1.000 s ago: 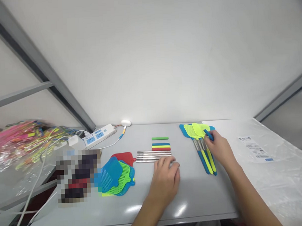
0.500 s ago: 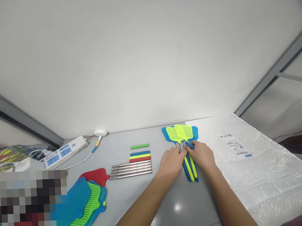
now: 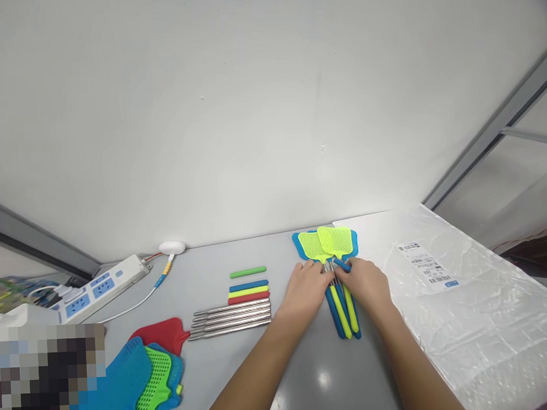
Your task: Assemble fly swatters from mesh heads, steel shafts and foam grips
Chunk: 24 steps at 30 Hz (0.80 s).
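Observation:
A bunch of fly swatters, with yellow (image 3: 336, 241) and blue (image 3: 297, 243) mesh heads, lies on the table with heads towards the wall. The heads overlap in a fan. Their yellow handles (image 3: 340, 317) and blue handles (image 3: 335, 314) point towards me, side by side. My left hand (image 3: 307, 288) is closed around the metal shafts from the left, just below the heads. My right hand (image 3: 363, 282) pinches a short blue handle (image 3: 342, 265) lying slantwise by the shafts. My fingers hide part of the shafts.
Left of my hands lie loose green (image 3: 248, 272), blue, yellow and red handles, above several metal rods (image 3: 233, 318). Red, blue and green swatter heads (image 3: 164, 337) are piled at front left, near a power strip (image 3: 100, 288). Bubble wrap (image 3: 464, 317) covers the right side.
The view has shifted slightly. Both hands stay at the swatters' shafts, and the handles below have spread a little, one yellow handle now lying apart from the other.

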Tool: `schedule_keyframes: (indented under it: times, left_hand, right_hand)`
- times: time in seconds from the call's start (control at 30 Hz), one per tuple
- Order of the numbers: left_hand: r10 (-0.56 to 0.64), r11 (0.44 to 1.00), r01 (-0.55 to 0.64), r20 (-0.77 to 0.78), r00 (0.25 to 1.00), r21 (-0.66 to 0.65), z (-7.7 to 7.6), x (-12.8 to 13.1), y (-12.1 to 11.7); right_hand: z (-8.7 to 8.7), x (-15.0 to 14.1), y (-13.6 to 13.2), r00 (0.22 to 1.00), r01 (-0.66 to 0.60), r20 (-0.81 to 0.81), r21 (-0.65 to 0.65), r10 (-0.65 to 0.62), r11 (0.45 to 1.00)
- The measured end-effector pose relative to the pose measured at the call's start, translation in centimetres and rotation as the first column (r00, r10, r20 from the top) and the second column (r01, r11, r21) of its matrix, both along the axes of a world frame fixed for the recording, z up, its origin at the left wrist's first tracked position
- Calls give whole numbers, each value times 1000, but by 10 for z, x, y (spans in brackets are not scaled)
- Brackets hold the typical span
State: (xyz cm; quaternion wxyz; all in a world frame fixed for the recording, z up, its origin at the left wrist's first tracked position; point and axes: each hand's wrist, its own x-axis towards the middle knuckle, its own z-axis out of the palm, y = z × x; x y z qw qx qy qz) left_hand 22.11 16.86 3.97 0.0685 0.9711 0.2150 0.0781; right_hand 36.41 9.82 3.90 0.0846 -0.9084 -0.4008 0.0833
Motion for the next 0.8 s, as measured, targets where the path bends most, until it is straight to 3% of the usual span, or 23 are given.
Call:
schedule_keyframes:
  times: [0.5,0.8]
  left_hand:
    - [30,999,-30,1,1000,38,5,4,3]
    - [102,995,-101,26,995,-16,3,0,0]
  right_hand:
    - [1,-1,1,1000,23,-15,-8,-23,1000]
    - [-2,3,-8,998,34,-62,65,-30,997]
